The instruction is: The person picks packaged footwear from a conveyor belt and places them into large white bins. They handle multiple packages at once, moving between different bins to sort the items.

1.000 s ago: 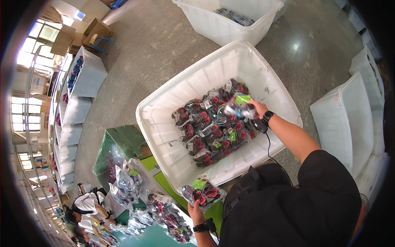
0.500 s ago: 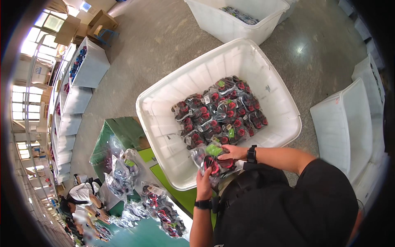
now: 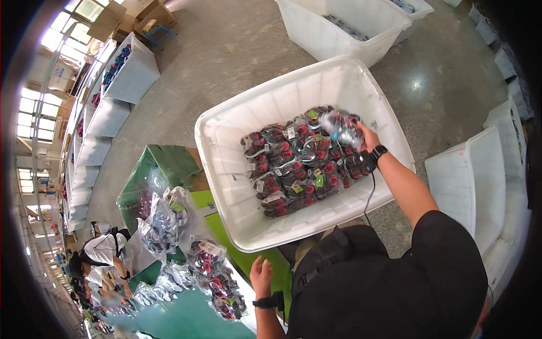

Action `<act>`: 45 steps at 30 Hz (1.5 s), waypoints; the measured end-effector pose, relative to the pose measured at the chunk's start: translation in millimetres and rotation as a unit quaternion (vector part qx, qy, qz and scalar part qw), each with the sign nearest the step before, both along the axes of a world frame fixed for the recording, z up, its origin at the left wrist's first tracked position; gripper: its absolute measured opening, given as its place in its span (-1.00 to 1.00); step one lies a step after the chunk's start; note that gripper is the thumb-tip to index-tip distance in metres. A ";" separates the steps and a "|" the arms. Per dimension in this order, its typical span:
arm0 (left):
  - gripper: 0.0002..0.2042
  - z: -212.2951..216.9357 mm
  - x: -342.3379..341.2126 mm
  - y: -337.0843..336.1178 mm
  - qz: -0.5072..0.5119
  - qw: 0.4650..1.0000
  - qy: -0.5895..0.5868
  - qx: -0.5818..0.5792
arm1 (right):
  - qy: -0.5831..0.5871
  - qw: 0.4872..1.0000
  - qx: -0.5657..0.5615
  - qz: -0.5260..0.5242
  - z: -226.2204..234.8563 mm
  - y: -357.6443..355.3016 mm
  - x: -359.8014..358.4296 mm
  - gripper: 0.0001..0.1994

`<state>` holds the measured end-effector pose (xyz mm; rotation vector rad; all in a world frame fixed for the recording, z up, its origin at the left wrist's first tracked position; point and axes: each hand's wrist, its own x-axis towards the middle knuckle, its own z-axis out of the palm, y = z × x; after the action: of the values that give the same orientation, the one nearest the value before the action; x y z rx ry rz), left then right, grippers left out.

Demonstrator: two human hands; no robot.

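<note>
A large white plastic bin point(image 3: 231, 226) stands before me with rows of bagged dark shoes with red insides point(image 3: 291, 169) covering much of its bottom. Over the far right part of these rows, my right hand point(image 3: 370, 137) grips a pair of shoes in a clear plastic bag point(image 3: 342, 127). That pair looks partly smeared by motion. My left hand point(image 3: 261, 276) hangs empty outside the bin's near left corner, fingers apart, beside the green table. More bagged shoes point(image 3: 212, 274) lie on this table point(image 3: 186, 316), close to my left hand.
Another white bin point(image 3: 339, 48) stands beyond mine, and more white bins point(image 3: 463, 175) are at the right. A row of bins point(image 3: 132, 73) runs along the left. Someone in a white shirt point(image 3: 104, 248) reaches over the table's far left side. A blue stool point(image 3: 158, 35) stands near cardboard boxes.
Both hands held the bagged shoes at the bin's near edge. My right hand has carried them to the far right over the rows; my left hand has let go and drawn back toward the table.
</note>
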<state>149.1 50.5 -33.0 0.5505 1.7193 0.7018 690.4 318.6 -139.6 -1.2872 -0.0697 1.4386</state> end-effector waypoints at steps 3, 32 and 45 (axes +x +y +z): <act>-0.56 7.9 -33.5 -55.9 0.067 0.997 0.033 -0.025 | -0.196 0.959 -0.204 -0.001 -44.7 27.9 7.9 -0.63; -0.25 -143.4 -333.1 -20.1 0.274 0.860 0.423 0.082 | -0.278 0.715 0.090 0.635 129.1 -77.5 -376.7 -0.70; -0.38 -121.9 -295.7 -45.2 0.335 0.882 0.307 0.129 | -0.377 0.542 0.203 0.723 26.3 -102.8 -597.8 -0.18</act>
<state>-146.6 5.3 -154.9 0.3638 2.4731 1.3700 92.6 215.8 -113.3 -1.2551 -2.4143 1.7055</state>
